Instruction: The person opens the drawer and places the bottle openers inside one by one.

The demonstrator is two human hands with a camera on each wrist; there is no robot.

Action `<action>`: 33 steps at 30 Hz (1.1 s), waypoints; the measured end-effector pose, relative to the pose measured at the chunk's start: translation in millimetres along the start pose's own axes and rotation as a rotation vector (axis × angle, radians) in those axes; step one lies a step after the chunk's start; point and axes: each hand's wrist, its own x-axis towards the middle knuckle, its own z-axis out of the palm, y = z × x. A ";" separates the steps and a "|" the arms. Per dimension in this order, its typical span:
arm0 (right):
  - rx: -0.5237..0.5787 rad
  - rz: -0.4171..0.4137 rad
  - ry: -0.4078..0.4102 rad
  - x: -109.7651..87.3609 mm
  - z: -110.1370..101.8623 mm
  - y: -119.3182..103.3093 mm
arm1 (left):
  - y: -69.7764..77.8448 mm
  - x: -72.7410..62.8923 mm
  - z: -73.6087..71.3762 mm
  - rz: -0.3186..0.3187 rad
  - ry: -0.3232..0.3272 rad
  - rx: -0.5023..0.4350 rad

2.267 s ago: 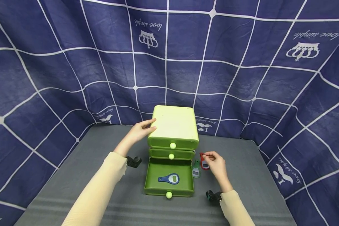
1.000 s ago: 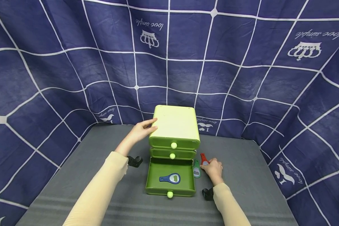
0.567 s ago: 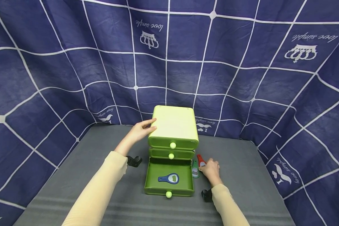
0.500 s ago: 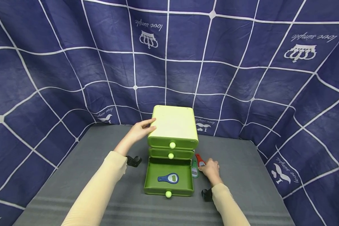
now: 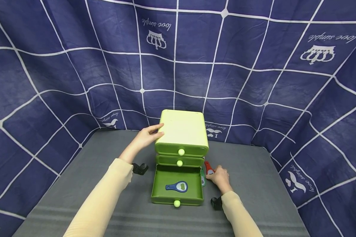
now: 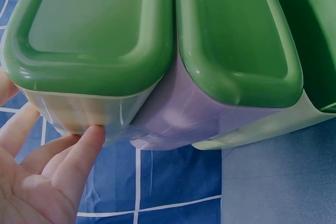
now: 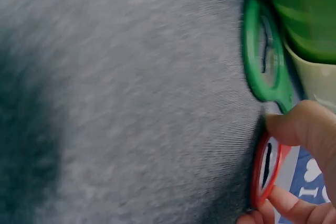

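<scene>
A small cabinet (image 5: 182,126) with a pale yellow-green top and green drawers stands on the grey table. Its bottom drawer (image 5: 163,194) is pulled out, and a blue bottle opener (image 5: 181,186) lies in it. My left hand (image 5: 143,138) rests against the cabinet's left side; in the left wrist view its fingers (image 6: 84,156) touch the top tier's wall. Right of the cabinet, my right hand (image 5: 221,179) pinches a red bottle opener (image 5: 209,168) by its rounded end, clear in the right wrist view. A green bottle opener (image 5: 203,179) lies between it and the drawer, partly hidden.
Two closed drawers with round knobs, the top one (image 5: 181,152) and the middle one (image 5: 179,163), sit above the pulled-out drawer. A blue curtain (image 5: 225,82) with white lines hangs behind the grey table (image 5: 243,158). Black wrist cameras (image 5: 140,169) are strapped to both wrists.
My right hand has come down onto the red bottle opener and shifted left with it. The green bottle opener has slid closer to the drawer. My left hand has stayed on the cabinet.
</scene>
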 end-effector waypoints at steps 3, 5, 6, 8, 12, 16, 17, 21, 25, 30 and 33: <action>0.037 -0.020 0.020 -0.5 1.7 0.2 | -0.3 -0.3 -0.2 0.002 0.002 -0.007; 0.078 -0.025 0.020 -0.9 2.4 1.9 | -0.4 -0.2 -0.1 0.003 0.005 -0.008; 0.100 -0.028 0.023 -1.3 2.3 3.3 | -0.4 -0.3 0.0 0.003 0.006 -0.010; 0.150 -0.025 0.027 -2.9 2.3 7.2 | -0.8 0.0 0.3 0.004 0.003 -0.006; 0.293 0.010 0.015 -6.2 2.2 16.8 | -0.9 0.5 0.3 0.015 -0.008 0.004; 0.450 0.031 0.000 -8.4 2.8 25.3 | -0.3 0.3 -1.3 0.026 -0.011 0.014; 0.489 0.034 -0.004 -8.9 2.9 27.2 | -0.2 0.1 -1.7 0.026 -0.013 0.013; 0.629 0.060 -0.029 -11.2 1.2 34.4 | -1.7 0.7 -1.7 0.026 -0.021 0.015; 0.700 0.077 -0.065 -14.1 -8.8 38.4 | -3.7 1.6 -0.8 0.025 -0.023 0.027; 0.789 0.036 -0.156 -18.9 -28.4 38.1 | -2.8 0.7 -1.2 0.016 -0.026 0.053; 0.793 -0.030 -0.239 -25.2 -38.8 33.6 | -2.2 -0.2 -2.4 0.013 -0.027 0.074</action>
